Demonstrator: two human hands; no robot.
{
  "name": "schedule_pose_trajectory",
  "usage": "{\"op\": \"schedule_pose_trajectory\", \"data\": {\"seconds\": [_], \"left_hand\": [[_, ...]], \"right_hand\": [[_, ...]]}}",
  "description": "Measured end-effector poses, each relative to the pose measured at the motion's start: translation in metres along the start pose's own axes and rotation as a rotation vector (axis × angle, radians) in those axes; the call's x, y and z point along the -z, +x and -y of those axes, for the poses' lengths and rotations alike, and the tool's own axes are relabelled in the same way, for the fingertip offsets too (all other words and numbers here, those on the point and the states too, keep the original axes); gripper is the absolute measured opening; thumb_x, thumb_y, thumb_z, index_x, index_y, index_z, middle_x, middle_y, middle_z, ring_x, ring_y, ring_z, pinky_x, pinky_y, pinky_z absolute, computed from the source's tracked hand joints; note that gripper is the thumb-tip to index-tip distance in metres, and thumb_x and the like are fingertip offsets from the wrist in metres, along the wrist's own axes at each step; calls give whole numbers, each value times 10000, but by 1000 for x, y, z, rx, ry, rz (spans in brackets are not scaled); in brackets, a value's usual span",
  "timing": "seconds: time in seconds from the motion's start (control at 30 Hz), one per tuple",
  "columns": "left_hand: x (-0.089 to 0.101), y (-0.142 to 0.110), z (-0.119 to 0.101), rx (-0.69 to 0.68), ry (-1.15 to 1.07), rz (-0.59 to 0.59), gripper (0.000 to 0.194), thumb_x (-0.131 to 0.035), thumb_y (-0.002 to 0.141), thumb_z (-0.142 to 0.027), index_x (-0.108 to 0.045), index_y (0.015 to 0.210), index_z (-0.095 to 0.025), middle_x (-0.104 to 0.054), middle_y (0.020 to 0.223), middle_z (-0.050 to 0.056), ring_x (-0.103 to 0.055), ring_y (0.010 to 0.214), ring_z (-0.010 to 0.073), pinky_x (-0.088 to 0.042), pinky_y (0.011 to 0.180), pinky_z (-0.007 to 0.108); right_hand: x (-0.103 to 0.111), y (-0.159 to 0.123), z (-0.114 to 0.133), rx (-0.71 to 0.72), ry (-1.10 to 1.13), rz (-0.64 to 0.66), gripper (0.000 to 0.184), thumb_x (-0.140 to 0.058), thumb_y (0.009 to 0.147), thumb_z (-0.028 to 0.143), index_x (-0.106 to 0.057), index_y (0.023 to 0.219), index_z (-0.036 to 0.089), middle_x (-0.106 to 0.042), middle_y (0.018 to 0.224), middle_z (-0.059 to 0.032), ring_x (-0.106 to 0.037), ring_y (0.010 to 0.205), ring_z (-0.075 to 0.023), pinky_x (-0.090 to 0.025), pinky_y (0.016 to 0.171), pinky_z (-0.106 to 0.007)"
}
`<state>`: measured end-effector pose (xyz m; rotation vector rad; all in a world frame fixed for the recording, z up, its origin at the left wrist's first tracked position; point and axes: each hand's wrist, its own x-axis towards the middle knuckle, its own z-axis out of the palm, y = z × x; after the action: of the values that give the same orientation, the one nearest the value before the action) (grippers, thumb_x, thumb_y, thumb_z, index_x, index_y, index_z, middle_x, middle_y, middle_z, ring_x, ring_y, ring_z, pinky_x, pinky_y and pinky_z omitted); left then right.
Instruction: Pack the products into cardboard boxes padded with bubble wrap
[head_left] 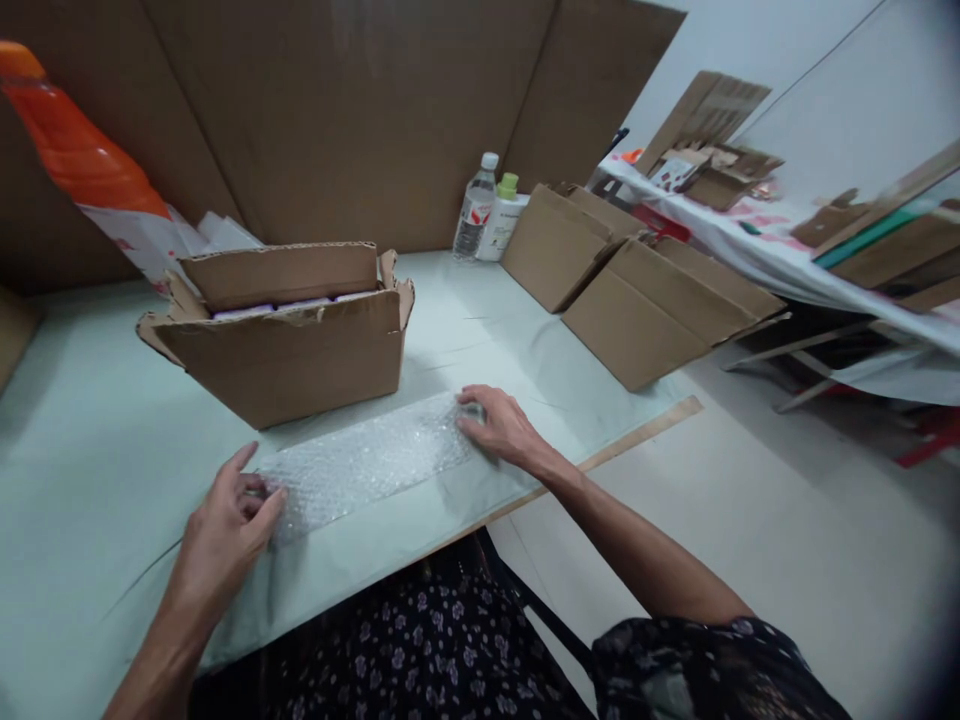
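Observation:
A clear strip of bubble wrap lies flat on the pale green tabletop, near its front edge. At its left end, my left hand has the thumb and curled fingers closed on the wrap's edge, the index finger raised a little. My right hand pinches the opposite end between thumb and fingers. Just behind the strip stands an open cardboard box, its flaps up, with several white and purple items showing inside.
An orange bottle leans in at upper left. Farther back are a water bottle and a white bottle with a green cap. Two cardboard boxes sit to the right. A cardboard panel rises behind the table.

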<state>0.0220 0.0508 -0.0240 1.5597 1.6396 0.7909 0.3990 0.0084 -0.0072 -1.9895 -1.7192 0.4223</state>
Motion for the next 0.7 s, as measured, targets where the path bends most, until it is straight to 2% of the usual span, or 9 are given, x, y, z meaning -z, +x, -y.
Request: {"op": "schedule_pose_trajectory", "data": {"seconds": [0.07, 0.17, 0.23, 0.3, 0.37, 0.4, 0.47, 0.6, 0.7], "left_hand": [[5, -1, -2, -120, 198, -131, 874, -653, 760, -591, -461, 1505, -177, -701, 1137, 120, -655, 750, 226, -541, 617, 356], [5, -7, -13, -353, 342, -279, 635, -576, 881, -507, -537, 1436, -202, -686, 1165, 118, -652, 812, 233, -544, 659, 364], [-3, -9, -18, -559, 413, -248, 424, -532, 951, -406, -616, 1321, -215, -698, 1128, 99, -665, 865, 234, -547, 728, 362], [-15, -8, -16, -756, 509, -134, 296, -484, 993, -331, -658, 1199, -210, -712, 1064, 84, -662, 900, 241, -532, 799, 370], [-26, -4, -6, -862, 607, -26, 254, -462, 1006, -297, -674, 1110, -204, -707, 984, 77, -642, 880, 247, -515, 804, 372], [-30, -2, 0, -881, 640, 4, 247, -463, 1006, -293, -679, 1086, -201, -700, 965, 78, -631, 867, 248, -509, 795, 371], [-34, 1, 10, -888, 662, 16, 240, -479, 1002, -292, -684, 1080, -197, -691, 981, 81, -618, 868, 250, -504, 781, 369], [-29, -1, 13, -857, 579, 6, 240, -485, 1002, -302, -685, 1094, -206, -677, 1027, 73, -634, 905, 239, -510, 803, 362], [-17, -6, 10, -711, 544, -127, 308, -494, 996, -400, -676, 1151, -206, -657, 1070, 101, -644, 973, 271, -523, 860, 401]], "right_hand": [[0, -5, 4, 48, -61, -101, 331, -670, 837, 230, -683, 1165, 192, -636, 1401, -158, -604, 1258, -344, -472, 1014, -521], [-10, -8, 33, 267, -31, -124, 292, -610, 930, 226, -666, 1216, 201, -622, 1423, -146, -571, 1314, -305, -449, 1067, -517], [-25, -8, 61, 453, -24, -5, 283, -596, 967, 242, -662, 1237, 190, -630, 1416, -137, -568, 1314, -275, -449, 1082, -491], [-44, -7, 84, 644, -78, 179, 325, -606, 984, 298, -647, 1282, 176, -599, 1457, -141, -553, 1325, -276, -449, 1077, -486], [-57, -5, 90, 772, -149, 335, 394, -618, 988, 367, -625, 1333, 175, -564, 1499, -143, -524, 1361, -285, -431, 1087, -491], [-60, -5, 85, 778, -174, 369, 418, -612, 994, 391, -616, 1354, 180, -551, 1516, -140, -506, 1384, -288, -417, 1100, -494], [-55, -7, 61, 647, -197, 326, 416, -560, 1021, 397, -607, 1380, 193, -537, 1536, -129, -472, 1425, -286, -391, 1124, -500], [-19, -17, -7, 202, -224, 59, 354, -485, 1032, 333, -669, 1298, 190, -603, 1462, -144, -528, 1377, -310, -411, 1096, -526], [-1, -25, -31, 77, -212, -44, 327, -538, 992, 352, -701, 1216, 179, -637, 1409, -158, -577, 1315, -327, -441, 1065, -523]]}}
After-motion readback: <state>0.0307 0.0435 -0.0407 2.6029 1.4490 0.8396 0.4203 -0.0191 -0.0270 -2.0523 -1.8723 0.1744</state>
